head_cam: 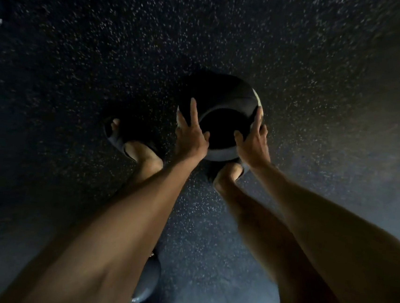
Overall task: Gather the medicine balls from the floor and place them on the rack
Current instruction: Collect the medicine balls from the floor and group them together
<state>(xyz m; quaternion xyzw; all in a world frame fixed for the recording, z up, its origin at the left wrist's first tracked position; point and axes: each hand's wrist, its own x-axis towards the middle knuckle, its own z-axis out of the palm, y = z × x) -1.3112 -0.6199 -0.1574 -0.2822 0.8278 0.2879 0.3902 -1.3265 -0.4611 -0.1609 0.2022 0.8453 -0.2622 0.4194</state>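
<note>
My fingers (193, 111) are spread, nearly straight, pressing both sides of the ball (223, 126): left hand (191, 139) on one side, right hand (253, 145) on the other. The ball is low at the floor (230, 32); resting on it or held just above, I cannot tell. I judge this the pick-up step. Next calls for a firm lift, then finding the rack, not in view. I count one ball for sure; a grey round thing (147, 283) below may be another.

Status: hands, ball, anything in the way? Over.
Both on: left hand, right hand press ball from both sides, fingers spread. Ball low by floor; lifted or not, can't tell. Close under it, right foot; rack not in view.
</note>
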